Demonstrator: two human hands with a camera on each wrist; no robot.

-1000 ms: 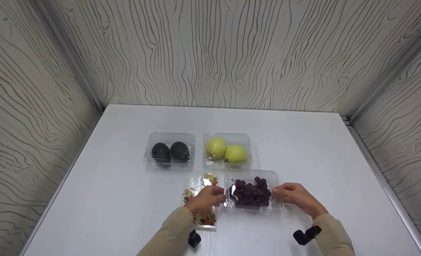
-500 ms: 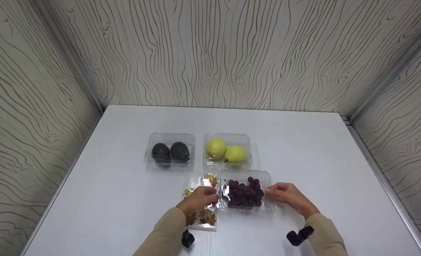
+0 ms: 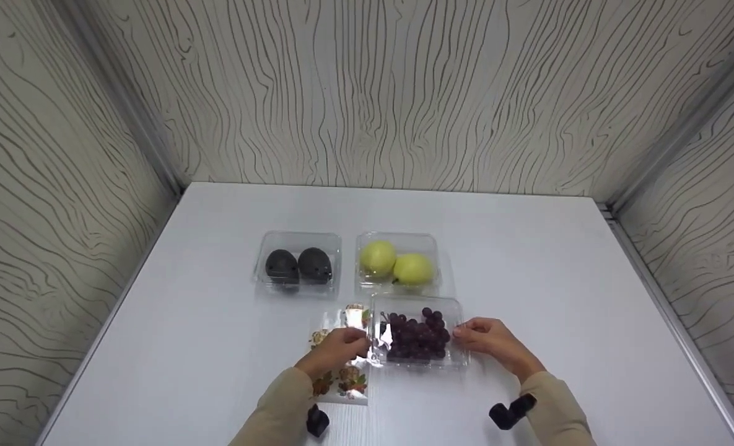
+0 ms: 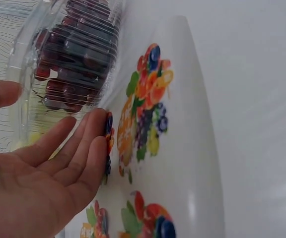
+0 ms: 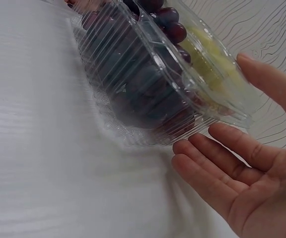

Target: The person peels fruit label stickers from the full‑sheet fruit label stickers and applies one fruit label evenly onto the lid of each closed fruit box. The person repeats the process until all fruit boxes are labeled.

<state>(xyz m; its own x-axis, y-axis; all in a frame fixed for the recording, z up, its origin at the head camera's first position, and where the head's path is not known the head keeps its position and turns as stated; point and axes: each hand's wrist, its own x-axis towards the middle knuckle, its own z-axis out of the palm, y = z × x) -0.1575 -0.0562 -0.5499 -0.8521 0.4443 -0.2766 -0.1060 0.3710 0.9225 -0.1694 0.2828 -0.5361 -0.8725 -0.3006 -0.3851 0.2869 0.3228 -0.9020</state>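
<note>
A clear plastic clamshell (image 3: 397, 303) of dark red grapes (image 3: 417, 339) stands on the white table between both hands. My left hand (image 3: 332, 353) holds its left rim, thumb above and fingers below. At the opposite end, my right hand (image 3: 497, 344) grips the rim between thumb and fingers, which the right wrist view shows at the clamshell's corner (image 5: 207, 114). Under the left hand lies a glossy white sheet of fruit stickers (image 3: 342, 381). Its right edge lies close beside the clamshell, and the left wrist view shows the sticker sheet (image 4: 187, 124) bulging upward.
Behind the grapes, another clear clamshell (image 3: 397, 235) holds two yellow-green pears (image 3: 413, 269). To its left stands a clamshell (image 3: 301, 238) with two dark, egg-shaped fruits (image 3: 314, 265). Wood-patterned panels (image 3: 367, 93) enclose the table at the back and sides.
Both hands have moved left together with the grape clamshell. The sticker sheet has shifted slightly left too. The two rear clamshells stay where they were.
</note>
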